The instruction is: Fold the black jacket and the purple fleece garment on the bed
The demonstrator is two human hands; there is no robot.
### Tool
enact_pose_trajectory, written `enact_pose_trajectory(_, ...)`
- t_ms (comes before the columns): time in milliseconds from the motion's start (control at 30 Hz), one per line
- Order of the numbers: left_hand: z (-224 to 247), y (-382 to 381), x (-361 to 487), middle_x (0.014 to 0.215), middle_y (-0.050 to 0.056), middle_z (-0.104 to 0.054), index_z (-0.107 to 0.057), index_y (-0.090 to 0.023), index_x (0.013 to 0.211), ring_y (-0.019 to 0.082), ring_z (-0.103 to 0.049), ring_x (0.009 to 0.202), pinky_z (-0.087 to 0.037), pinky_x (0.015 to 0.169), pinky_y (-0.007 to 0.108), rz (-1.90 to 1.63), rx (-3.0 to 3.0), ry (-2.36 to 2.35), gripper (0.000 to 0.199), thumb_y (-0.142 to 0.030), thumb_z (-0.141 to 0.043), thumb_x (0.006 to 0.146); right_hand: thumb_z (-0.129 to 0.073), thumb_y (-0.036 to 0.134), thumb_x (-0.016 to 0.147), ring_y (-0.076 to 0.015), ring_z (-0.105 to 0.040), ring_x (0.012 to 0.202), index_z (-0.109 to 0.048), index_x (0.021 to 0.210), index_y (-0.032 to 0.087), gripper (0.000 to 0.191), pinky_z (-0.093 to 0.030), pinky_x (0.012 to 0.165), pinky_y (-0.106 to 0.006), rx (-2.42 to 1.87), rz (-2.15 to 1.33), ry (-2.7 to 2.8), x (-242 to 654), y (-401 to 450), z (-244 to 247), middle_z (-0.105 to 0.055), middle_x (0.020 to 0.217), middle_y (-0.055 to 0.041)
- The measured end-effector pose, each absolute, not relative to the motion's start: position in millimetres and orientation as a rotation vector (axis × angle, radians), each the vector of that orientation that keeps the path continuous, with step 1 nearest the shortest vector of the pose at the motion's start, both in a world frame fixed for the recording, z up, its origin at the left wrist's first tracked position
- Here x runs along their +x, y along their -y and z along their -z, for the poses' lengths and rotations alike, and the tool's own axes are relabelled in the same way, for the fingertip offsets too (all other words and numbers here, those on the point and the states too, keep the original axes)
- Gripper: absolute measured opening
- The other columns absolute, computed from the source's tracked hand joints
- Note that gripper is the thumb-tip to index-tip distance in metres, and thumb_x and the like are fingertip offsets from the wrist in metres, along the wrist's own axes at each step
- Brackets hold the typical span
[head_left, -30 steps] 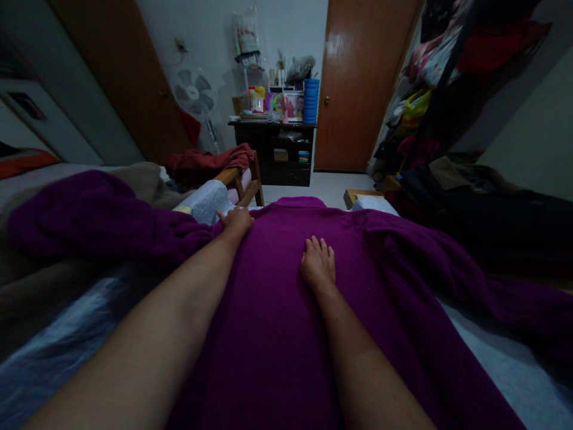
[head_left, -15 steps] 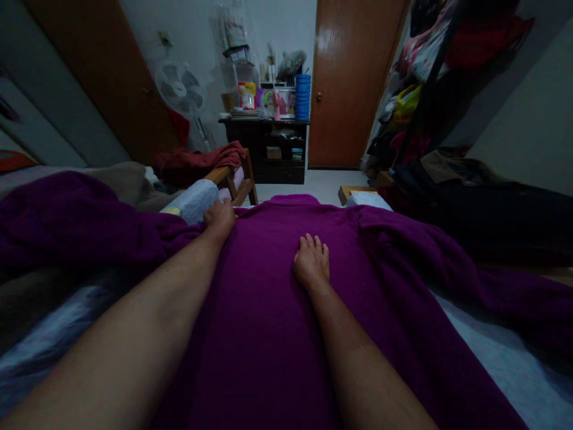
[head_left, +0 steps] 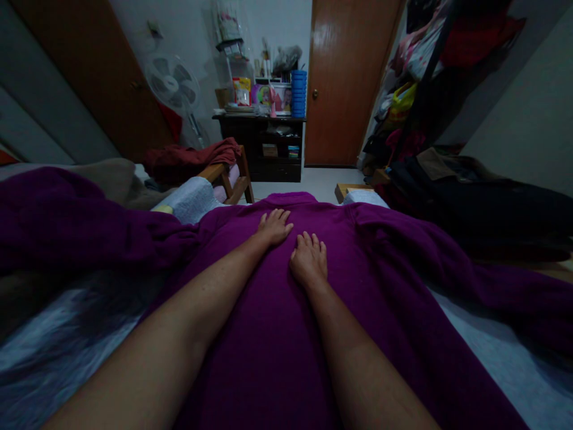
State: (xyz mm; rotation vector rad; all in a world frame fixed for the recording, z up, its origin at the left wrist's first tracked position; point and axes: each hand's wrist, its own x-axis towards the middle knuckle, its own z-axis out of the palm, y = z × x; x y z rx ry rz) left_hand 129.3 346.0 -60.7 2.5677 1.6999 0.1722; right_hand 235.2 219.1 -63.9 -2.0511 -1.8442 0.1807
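A purple long-sleeved sweater [head_left: 264, 334] lies spread out before me, its collar at the far end and its sleeves reaching to both sides. My left hand [head_left: 274, 228] rests flat on its upper part, just below the collar, with the fingers spread. A little nearer and to the right, my right hand [head_left: 310, 258] also lies on the cloth, fingers stretched forward and slightly apart. Neither hand grips the fabric. Under the sweater is a light blue padded cover [head_left: 487, 346], which shows at both sides.
A dark pile of folded clothes [head_left: 483, 197] lies at the right. At the left, a reddish cloth [head_left: 192, 158] hangs over a wooden chair [head_left: 244, 173]. Farther back stand a white fan [head_left: 172, 83], a dark cabinet [head_left: 280, 170] and a wooden door [head_left: 349, 89].
My left hand has let go of the sweater's left shoulder edge and moved right onto its upper middle, opening flat. That shoulder now lies spread outward. My right hand has stayed nearly in place.
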Motion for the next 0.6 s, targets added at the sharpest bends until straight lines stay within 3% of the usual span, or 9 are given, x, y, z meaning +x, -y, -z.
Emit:
enact_pose_trajectory(133, 59, -354, 126, 0.162, 0.005, -0.008, -0.019, -0.034, 0.152, 0.042, -0.003, 0.145, -0.01, 0.108, 0.07, -0.062, 2.334, -1.857, 0.078, -0.073, -0.024, 0.085, -0.037, 0.026, 0.09, -0.0264, -0.025, 0.142, -0.045, 0.141, 0.016, 0.052, -0.013, 0.114, -0.045, -2.062, -0.199, 1.842, 235, -221, 65, -0.039, 0.151, -0.0072)
enact_pose_trajectory(333, 57, -361, 133, 0.162, 0.007, -0.007, -0.024, -0.038, 0.15, 0.049, -0.003, 0.143, -0.01, 0.106, 0.072, -0.12, 2.204, -1.995, 0.085, -0.082, -0.028, 0.077, -0.038, 0.026, 0.09, -0.0253, -0.024, 0.142, -0.044, 0.142, 0.017, 0.053, -0.013, 0.114, -0.044, -2.052, -0.19, 1.839, 235, -222, 67, -0.04, 0.151, -0.0078)
enact_pose_trajectory(433, 60, -357, 139, 0.16, 0.01, -0.016, -0.028, -0.034, 0.149, 0.045, -0.009, 0.144, -0.015, 0.108, 0.069, -0.181, 2.262, -2.019, 0.076, -0.073, -0.029, 0.085, -0.04, 0.026, 0.09, -0.0256, -0.025, 0.142, -0.045, 0.141, 0.017, 0.053, -0.013, 0.114, -0.044, -2.041, -0.18, 1.827, 234, -221, 68, -0.041, 0.15, -0.0076)
enact_pose_trajectory(600, 66, -341, 146, 0.158, 0.005, -0.028, -0.032, -0.027, 0.147, 0.024, -0.022, 0.145, -0.02, 0.115, 0.051, -0.23, 2.596, -1.605, 0.052, -0.037, -0.027, 0.097, -0.036, 0.018, 0.09, -0.025, -0.03, 0.14, -0.044, 0.142, 0.012, 0.053, -0.016, 0.114, -0.042, -2.023, -0.164, 1.746, 235, -221, 68, -0.043, 0.148, -0.0115)
